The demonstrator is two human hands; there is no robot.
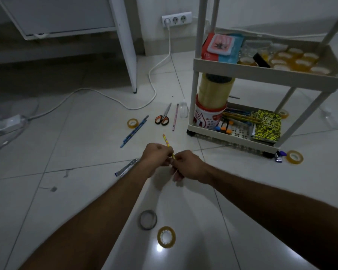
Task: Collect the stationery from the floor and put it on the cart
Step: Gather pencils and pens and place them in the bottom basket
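Both hands meet over the floor tiles, holding one yellow patterned pencil (167, 146). Left hand (156, 155) has fingers curled round the shaft, pencil tip sticking up past the knuckles. Right hand (186, 165) pinches the lower end. Remaining on the floor: orange-handled scissors (163, 115), pink pen (175, 117), blue pencils (134, 131), tape roll (132, 123) beside them, two more rolls (166, 237) near the forearms, a silver cutter (126, 167) partly under the left wrist. Cart (242, 71) stands right, tape rolls on its shelf, notebook and pencils on the bottom tray.
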